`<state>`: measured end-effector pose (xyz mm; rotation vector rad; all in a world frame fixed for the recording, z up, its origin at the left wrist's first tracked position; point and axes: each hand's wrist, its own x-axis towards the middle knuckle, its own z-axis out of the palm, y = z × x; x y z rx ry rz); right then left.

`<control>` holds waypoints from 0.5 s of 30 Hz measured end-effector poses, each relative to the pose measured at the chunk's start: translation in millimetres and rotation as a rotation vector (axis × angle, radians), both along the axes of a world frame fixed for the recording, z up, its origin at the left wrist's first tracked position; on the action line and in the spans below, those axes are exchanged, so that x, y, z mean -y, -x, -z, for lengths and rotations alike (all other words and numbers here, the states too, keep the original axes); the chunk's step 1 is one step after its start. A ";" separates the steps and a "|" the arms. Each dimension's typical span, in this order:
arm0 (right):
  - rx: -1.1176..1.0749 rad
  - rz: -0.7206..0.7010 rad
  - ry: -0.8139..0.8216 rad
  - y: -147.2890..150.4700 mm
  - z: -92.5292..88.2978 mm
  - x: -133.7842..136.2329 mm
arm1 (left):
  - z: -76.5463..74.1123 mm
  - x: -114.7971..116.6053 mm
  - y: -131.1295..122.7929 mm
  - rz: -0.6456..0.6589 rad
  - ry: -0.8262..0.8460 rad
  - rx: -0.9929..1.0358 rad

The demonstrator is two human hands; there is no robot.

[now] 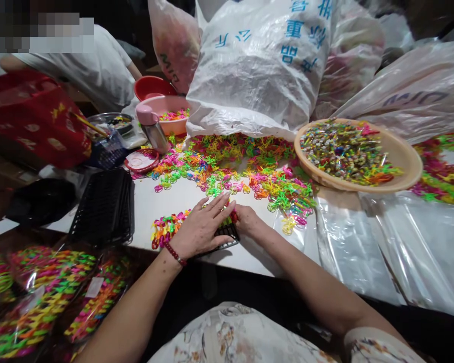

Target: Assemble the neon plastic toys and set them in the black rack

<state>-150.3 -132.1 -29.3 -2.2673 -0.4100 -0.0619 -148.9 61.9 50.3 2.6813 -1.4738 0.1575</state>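
My left hand [203, 227], with a dark red bead bracelet at the wrist, lies spread over a black slotted rack [230, 238] and hides much of it. Small plastic pieces [165, 229] in pink, yellow, orange and green stand in rows along the rack's left part. At its right end, my right hand [246, 220] has its fingers closed at a small red plastic piece [233, 216]; the fingertips are partly hidden. Just beyond both hands, many loose pieces [287, 191] of the same bright colours are scattered on the white table [146, 201].
Black racks [105, 206] are stacked at left. A large white sack [257, 65] spills pieces at the back. Right of it sits a tan basin [414, 164] of wrapped items, with plastic bags [355, 247] in front. A pink-lidded flask [153, 131] stands back left; a person [94, 60] bends beyond.
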 end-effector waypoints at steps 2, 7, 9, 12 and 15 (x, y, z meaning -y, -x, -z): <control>-0.013 0.011 0.028 -2.2 -1.3 -0.8 | -0.8 1.0 0.3 0.016 0.002 0.007; -0.027 0.039 0.080 1.4 -9.9 -4.8 | 4.0 5.1 -0.7 0.017 0.056 0.031; 0.005 0.052 0.070 8.4 -15.1 2.7 | 8.4 6.6 -1.0 -0.020 0.083 0.056; 0.104 0.235 0.091 24.0 -25.4 37.7 | 14.7 8.6 -1.4 -0.137 0.107 0.101; 0.163 0.610 0.380 37.3 -36.6 93.4 | 20.3 12.8 -5.0 -0.249 0.132 0.137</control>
